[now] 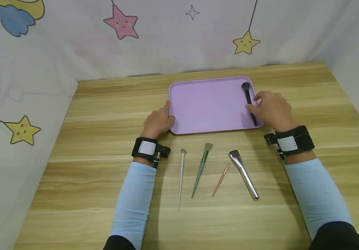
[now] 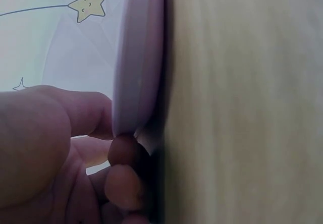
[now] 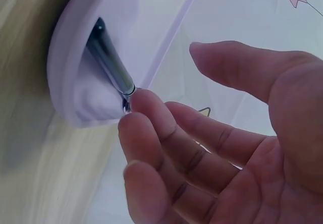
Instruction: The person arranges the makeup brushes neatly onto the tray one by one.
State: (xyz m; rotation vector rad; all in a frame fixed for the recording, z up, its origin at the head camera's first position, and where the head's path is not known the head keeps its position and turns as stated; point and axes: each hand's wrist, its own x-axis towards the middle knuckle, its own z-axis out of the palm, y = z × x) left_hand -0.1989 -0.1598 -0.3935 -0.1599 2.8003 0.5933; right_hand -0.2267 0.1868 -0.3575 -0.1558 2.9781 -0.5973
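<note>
A purple tray (image 1: 207,104) lies on the table. My left hand (image 1: 157,121) holds its near left corner; in the left wrist view the thumb lies against the rim (image 2: 133,77) and the fingertips are close beside it. A black makeup brush (image 1: 248,94) lies in the tray along the right side, bristles toward the far edge. Over that side is my right hand (image 1: 274,109), its thumb and fingers spread apart and gripping nothing. In the right wrist view the brush handle (image 3: 112,62) runs behind the fingertips; whether they touch it, I cannot tell.
In front of the tray lie a thin white brush (image 1: 181,177), a green brush (image 1: 200,170), a small pink brush (image 1: 221,180) and a silver brush (image 1: 245,175) with dark bristles. A white curtain (image 1: 167,52) with printed stars hangs behind the wooden table (image 1: 104,114).
</note>
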